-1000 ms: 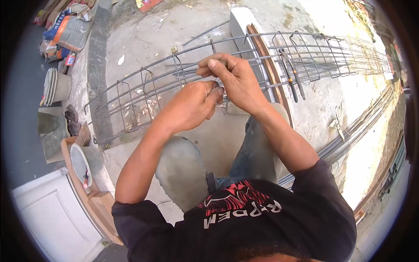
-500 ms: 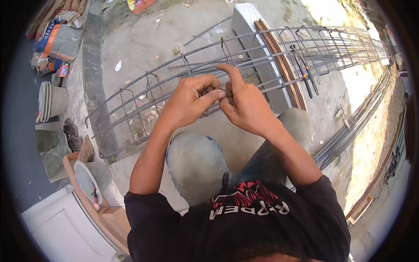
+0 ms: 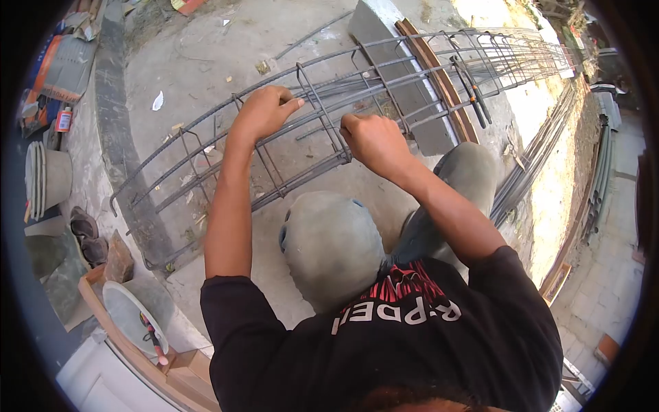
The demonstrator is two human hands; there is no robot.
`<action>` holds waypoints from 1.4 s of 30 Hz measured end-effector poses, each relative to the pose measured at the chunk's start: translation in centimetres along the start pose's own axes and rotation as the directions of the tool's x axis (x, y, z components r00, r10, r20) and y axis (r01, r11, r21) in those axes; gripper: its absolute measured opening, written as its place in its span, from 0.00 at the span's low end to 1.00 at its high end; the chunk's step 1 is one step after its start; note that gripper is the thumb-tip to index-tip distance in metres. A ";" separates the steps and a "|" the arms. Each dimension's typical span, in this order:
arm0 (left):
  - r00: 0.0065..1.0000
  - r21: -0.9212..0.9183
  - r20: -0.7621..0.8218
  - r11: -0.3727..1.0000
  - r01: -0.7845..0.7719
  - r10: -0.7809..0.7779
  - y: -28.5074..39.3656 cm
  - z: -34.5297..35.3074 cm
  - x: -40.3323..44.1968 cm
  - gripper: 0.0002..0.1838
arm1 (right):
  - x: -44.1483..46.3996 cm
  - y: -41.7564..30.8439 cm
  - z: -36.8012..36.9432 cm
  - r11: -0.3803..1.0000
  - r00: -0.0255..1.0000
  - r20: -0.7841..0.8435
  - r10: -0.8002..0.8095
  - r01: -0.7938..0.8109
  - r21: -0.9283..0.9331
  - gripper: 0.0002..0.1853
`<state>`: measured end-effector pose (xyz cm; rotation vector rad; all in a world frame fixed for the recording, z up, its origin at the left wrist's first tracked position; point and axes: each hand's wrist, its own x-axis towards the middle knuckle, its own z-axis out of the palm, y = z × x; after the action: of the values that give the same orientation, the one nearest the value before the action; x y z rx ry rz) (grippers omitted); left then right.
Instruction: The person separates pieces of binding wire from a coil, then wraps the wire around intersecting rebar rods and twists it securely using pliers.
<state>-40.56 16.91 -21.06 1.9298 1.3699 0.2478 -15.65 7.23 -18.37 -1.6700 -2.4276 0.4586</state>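
A long cage of steel rebar point(image 3: 288, 180) with square stirrups lies across the ground before my knees. Over its left part is my left hand point(image 3: 264, 115), thumb stretched out and apart from the forefinger, close to the upper bars; its other fingers are mostly hidden. My right hand point(image 3: 377, 143) is closed with curled fingers beside a stirrup point(image 3: 321, 110) near the cage's middle. Whatever lies between its fingertips is too small or hidden to make out. Pincers with orange-marked handles point(image 3: 472, 90) hang on the cage to the right.
A concrete block point(image 3: 376, 34) and a brown steel channel point(image 3: 429, 72) cross beneath the cage. Loose rebar point(image 3: 532, 161) lies at right. Along the left stand stacked buckets point(image 3: 49, 175), sandals point(image 3: 88, 237), a cement bag point(image 3: 65, 69) and a pale basin point(image 3: 130, 316).
My hands, previously together at the fingertips, have separated. The left has gone left and up over the cage; the right has curled its raised forefinger. The view has shifted slightly.
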 end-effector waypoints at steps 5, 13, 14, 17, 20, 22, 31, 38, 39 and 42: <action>0.898 -0.348 0.359 0.856 0.383 -0.256 -0.3 3.6 4.3 0.16 | 2.5 -1.1 3.9 0.997 0.974 -0.211 0.080 -0.077 0.021 0.03; 0.889 -0.543 0.280 0.704 0.458 -0.363 0.7 4.3 3.3 0.10 | 1.1 -0.4 4.4 0.999 0.971 -0.239 -0.032 0.036 0.012 0.05; 0.884 -0.551 0.287 0.691 0.467 -0.369 0.5 5.0 3.2 0.10 | 1.1 -0.3 4.5 0.999 0.976 -0.213 -0.051 0.050 -0.009 0.05; 0.901 -0.554 0.212 0.713 0.430 -0.378 0.3 4.9 3.8 0.10 | 1.7 0.1 3.6 0.994 0.979 -0.172 -0.107 0.101 -0.043 0.07; 0.929 -0.490 0.031 0.804 0.336 -0.369 -0.8 6.6 4.8 0.07 | 1.8 0.7 3.1 0.974 0.962 -0.158 -0.220 0.207 -0.096 0.08; 0.947 -0.416 -0.063 0.871 0.262 -0.315 -1.4 7.9 5.2 0.10 | 1.7 1.1 2.9 0.956 0.949 -0.141 -0.280 0.262 -0.135 0.08; 0.819 -0.107 -0.460 0.937 0.332 -0.342 3.6 8.3 1.3 0.12 | 5.7 3.7 0.3 0.949 0.922 -0.229 -0.314 0.293 -0.121 0.05; 0.798 -0.108 -0.503 0.940 0.323 -0.332 3.6 8.6 1.0 0.13 | 7.9 4.4 -1.2 0.966 0.964 0.057 -0.258 0.259 -0.011 0.06; 0.797 -0.126 -0.508 0.943 0.308 -0.328 3.6 8.7 0.8 0.14 | 7.6 4.2 -1.0 0.964 0.965 0.006 -0.263 0.263 -0.036 0.06; 0.776 -0.159 -0.614 0.985 0.062 -0.148 3.7 9.7 -0.2 0.11 | 8.2 4.4 0.4 0.969 0.966 -0.075 -0.246 0.242 -0.059 0.06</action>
<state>-32.65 11.78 -25.37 1.7133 1.8205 0.9741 -14.83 16.28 -20.55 -1.3519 -2.5564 0.2912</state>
